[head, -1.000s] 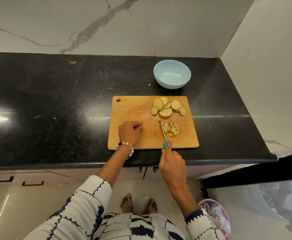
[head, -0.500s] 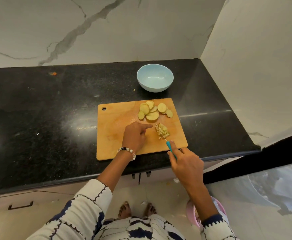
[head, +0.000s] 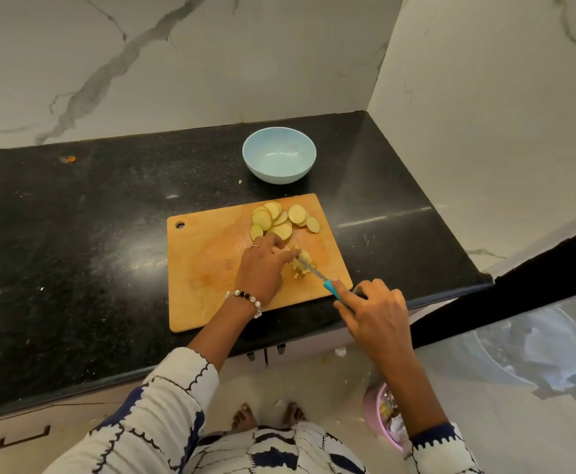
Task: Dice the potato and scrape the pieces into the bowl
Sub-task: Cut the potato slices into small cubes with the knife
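Observation:
A wooden cutting board (head: 208, 268) lies on the black counter. Several round potato slices (head: 281, 218) sit at its far right part. Nearer, a small heap of cut potato pieces (head: 302, 263) lies on the board. My left hand (head: 262, 268) rests on the board, its fingertips holding the heap from the left. My right hand (head: 370, 309) grips the blue handle of a small knife (head: 314, 270); the blade lies across the heap. A pale blue bowl (head: 279, 155) stands behind the board with nothing in it.
The black counter (head: 74, 251) ends at a marble wall on the right and behind. A small orange scrap (head: 67, 159) lies at the counter's far left. A pink bin (head: 382, 415) stands on the floor below my right arm.
My left hand has moved right across the board onto the cut heap. The knife has turned from lengthwise to slanted across the pieces. The camera view has shifted.

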A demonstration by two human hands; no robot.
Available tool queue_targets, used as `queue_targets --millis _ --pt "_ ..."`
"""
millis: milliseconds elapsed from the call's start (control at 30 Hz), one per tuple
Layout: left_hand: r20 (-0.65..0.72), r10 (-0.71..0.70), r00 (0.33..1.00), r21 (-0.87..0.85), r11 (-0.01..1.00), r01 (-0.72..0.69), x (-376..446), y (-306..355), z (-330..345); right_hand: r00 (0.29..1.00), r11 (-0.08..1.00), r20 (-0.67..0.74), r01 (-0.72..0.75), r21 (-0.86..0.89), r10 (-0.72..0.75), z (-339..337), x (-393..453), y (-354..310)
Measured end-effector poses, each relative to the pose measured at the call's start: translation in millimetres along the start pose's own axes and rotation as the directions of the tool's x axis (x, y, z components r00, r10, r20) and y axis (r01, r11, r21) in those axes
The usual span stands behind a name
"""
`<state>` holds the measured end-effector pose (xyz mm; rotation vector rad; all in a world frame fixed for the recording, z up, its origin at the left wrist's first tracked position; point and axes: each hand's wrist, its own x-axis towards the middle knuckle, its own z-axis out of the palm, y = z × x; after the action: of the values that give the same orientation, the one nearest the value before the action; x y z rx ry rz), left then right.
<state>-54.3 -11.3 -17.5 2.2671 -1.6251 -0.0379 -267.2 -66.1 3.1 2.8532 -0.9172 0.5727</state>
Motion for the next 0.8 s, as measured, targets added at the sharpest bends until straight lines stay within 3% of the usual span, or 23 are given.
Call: queue_targets --millis 200,300,400,467,533,667,800 --pt "-0.081 -0.265 0.961 -0.333 0.916 0.225 4.6 -8.6 -2.4 0.996 0.972 0.04 -0.09 0.218 0.083 2.9 -1.0 9.8" --pt "-0.068 -0.123 0.99 -0.323 0.942 0.094 2.9 -10.9 -8.1 0.997 0.96 0.049 -0.065 0.274 0.054 6.2 1.9 3.2" --pt "0.011 -0.017 1.0 -0.172 0.985 0.019 3.1 -13.1 -8.4 0.999 0.964 0.04 -0.032 0.263 0.022 7.1 3.9 -0.7" --pt "0.035 -0.096 0.995 -0.133 0.986 0.1 5.2 -16.0 -6.2 0.999 0.967 0.039 -0.035 0.252 0.026 7.8 3.2 0.1" --pt "-0.001 -0.222 0.975 -0.218 0.952 0.216 6.8 -18.0 -5.7 0.997 0.952 0.054 -0.075 0.295 0.062 8.1 1.4 1.2" --pt "-0.082 -0.503 0.86 -0.397 0.808 0.435 5.2 -29.4 -9.7 0.981 0.892 0.145 -0.177 0.417 0.127 14.1 4.0 -12.5" --pt "-0.078 -0.606 0.792 -0.495 0.713 0.497 -0.6 -40.0 -14.8 0.952 0.794 0.237 -0.293 0.532 0.193 32.1 11.6 -52.4"
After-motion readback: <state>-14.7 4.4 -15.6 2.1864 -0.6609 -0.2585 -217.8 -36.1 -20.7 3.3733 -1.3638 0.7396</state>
